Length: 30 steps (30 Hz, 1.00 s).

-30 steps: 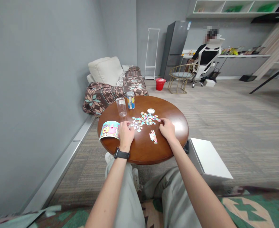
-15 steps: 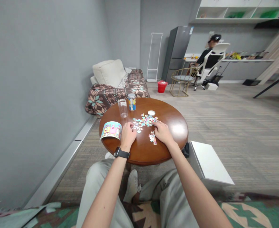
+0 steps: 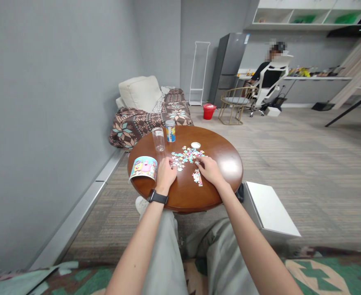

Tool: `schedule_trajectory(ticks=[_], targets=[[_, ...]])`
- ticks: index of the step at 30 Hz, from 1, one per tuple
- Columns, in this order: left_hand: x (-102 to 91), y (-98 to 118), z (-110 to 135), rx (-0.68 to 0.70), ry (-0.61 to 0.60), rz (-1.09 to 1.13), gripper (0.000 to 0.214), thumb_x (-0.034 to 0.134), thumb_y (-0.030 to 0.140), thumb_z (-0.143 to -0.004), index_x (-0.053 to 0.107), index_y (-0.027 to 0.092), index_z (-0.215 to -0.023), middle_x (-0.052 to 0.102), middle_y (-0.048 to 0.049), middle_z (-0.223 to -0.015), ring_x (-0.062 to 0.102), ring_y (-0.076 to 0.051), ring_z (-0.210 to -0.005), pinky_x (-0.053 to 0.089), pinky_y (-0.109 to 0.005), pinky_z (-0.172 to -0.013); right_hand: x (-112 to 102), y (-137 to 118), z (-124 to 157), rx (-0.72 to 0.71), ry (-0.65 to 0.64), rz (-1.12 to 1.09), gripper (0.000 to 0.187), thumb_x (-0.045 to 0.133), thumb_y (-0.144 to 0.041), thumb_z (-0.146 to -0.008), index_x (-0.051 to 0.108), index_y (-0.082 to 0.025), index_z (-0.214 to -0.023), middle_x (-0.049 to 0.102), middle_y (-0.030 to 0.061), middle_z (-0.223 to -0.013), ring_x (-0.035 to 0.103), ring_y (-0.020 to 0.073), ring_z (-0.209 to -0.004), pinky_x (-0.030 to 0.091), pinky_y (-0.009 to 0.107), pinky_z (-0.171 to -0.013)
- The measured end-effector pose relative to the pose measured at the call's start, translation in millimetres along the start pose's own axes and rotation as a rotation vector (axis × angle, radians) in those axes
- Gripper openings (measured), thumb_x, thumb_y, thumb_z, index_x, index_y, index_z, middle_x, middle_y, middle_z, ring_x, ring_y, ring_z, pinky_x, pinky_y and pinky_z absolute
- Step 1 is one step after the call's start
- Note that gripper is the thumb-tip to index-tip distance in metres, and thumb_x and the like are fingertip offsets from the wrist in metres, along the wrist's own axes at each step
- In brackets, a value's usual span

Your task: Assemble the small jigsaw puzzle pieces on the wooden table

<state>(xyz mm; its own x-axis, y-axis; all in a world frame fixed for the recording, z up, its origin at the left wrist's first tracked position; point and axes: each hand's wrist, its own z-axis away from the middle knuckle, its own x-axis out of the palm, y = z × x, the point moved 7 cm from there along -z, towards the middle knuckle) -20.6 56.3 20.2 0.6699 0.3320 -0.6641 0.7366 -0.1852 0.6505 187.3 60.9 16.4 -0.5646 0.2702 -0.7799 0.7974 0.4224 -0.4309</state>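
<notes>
Sitting at a round, dark brown wooden worktop (image 3: 226,168), a person is reaching both bare hands towards a scatter of loose pastel jigsaw pieces (image 3: 187,154) lying near the middle. The left hand (image 3: 165,175), wearing a black wristwatch (image 3: 157,198), is resting palm down with its fingers loosely curled, the tips touching the near left edge of the scatter. The right hand (image 3: 210,170) is lying palm down with its fingers partly stretched to the scatter's near right edge. The pieces are too small to tell whether either hand is pinching one.

A small joined strip of pieces (image 3: 197,178) is lying between the hands, just beside the right one. A curled cartoon picture sheet (image 3: 143,167) is sitting at the worktop's left edge, beside the left hand. Beyond the scatter, a clear plastic tumbler (image 3: 159,139) and a blue and yellow tin can (image 3: 170,130) are standing upright, close together, and a small white round lid (image 3: 195,145) is lying flat. A white box (image 3: 269,207) is sitting on the floor to the right.
</notes>
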Motion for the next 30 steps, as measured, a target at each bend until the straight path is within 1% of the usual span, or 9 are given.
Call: schedule_trajectory(ticks=[4,8,11,14,19,21,27,30], targets=[[-0.3,1.6,0.1,0.012,-0.007,0.008,0.018,0.053,0.006,-0.078,0.049,0.022,-0.085,0.059,-0.0039,-0.09,0.059,-0.019,-0.088,0.048,-0.033,-0.085,-1.4,4.0,0.0,0.024,0.01,0.025,0.027,0.051,-0.018,-0.091,0.067,-0.02,-0.112,0.071,0.0109,-0.111,0.059,0.0266,-0.106,0.045,0.042,-0.096],[-0.5,1.7,0.4,-0.011,-0.016,0.008,0.019,0.053,0.006,-0.077,0.048,0.022,-0.084,0.059,-0.0036,-0.089,0.06,-0.019,-0.088,0.048,-0.033,-0.085,1.3,12.4,0.1,0.092,0.02,0.035,0.024,0.051,-0.021,-0.093,0.07,-0.022,-0.108,0.07,0.0105,-0.111,0.058,0.0274,-0.105,0.045,0.042,-0.093],[-1.5,4.0,1.1,-0.011,-0.013,0.006,0.019,0.052,0.005,-0.077,0.047,0.022,-0.083,0.059,-0.0038,-0.089,0.059,-0.02,-0.089,0.048,-0.033,-0.085,4.1,15.2,0.2,0.107,0.01,0.045,0.023,0.053,-0.021,-0.093,0.071,-0.023,-0.107,0.07,0.0094,-0.11,0.057,0.0274,-0.103,0.045,0.042,-0.093],[-2.6,5.8,1.6,-0.018,-0.012,0.006,0.019,0.051,0.005,-0.077,0.046,0.022,-0.082,0.059,-0.0034,-0.087,0.059,-0.02,-0.09,0.048,-0.034,-0.085,3.0,14.2,0.5,0.112,0.009,0.07,0.022,0.054,-0.022,-0.091,0.072,-0.024,-0.105,0.069,0.0085,-0.109,0.057,0.0273,-0.102,0.044,0.041,-0.091],[-1.5,5.3,1.1,-0.033,-0.03,0.021,0.018,0.05,0.005,-0.077,0.046,0.022,-0.082,0.06,-0.0037,-0.087,0.059,-0.02,-0.088,0.048,-0.034,-0.085,-3.4,7.6,1.1,0.118,0.017,0.131,0.022,0.054,-0.019,-0.088,0.074,-0.021,-0.097,0.069,0.0107,-0.104,0.058,0.0284,-0.097,0.045,0.041,-0.085],[-0.8,4.7,0.7,-0.028,-0.031,0.023,0.018,0.05,0.006,-0.077,0.046,0.022,-0.082,0.06,-0.004,-0.087,0.059,-0.02,-0.088,0.048,-0.034,-0.084,-4.7,7.0,1.6,0.13,0.025,0.135,0.023,0.053,-0.018,-0.088,0.074,-0.021,-0.096,0.07,0.0107,-0.103,0.059,0.0281,-0.096,0.045,0.041,-0.085],[-1.7,5.7,0.9,-0.024,-0.034,0.025,0.018,0.052,0.006,-0.077,0.047,0.023,-0.081,0.06,-0.0029,-0.086,0.06,-0.019,-0.085,0.048,-0.032,-0.082,-2.0,11.4,2.4,0.147,0.041,0.04,0.026,0.055,-0.016,-0.085,0.074,-0.024,-0.1,0.071,0.0082,-0.107,0.058,0.0266,-0.103,0.045,0.042,-0.093],[-4.1,8.3,1.3,-0.037,-0.038,0.046,0.018,0.052,0.006,-0.076,0.049,0.022,-0.081,0.06,-0.0024,-0.086,0.059,-0.018,-0.081,0.049,-0.032,-0.081,0.4,12.1,1.4,0.134,0.022,-0.033,0.022,0.057,-0.019,-0.085,0.075,-0.023,-0.097,0.071,0.0072,-0.1,0.06,0.0249,-0.098,0.047,0.042,-0.093]])
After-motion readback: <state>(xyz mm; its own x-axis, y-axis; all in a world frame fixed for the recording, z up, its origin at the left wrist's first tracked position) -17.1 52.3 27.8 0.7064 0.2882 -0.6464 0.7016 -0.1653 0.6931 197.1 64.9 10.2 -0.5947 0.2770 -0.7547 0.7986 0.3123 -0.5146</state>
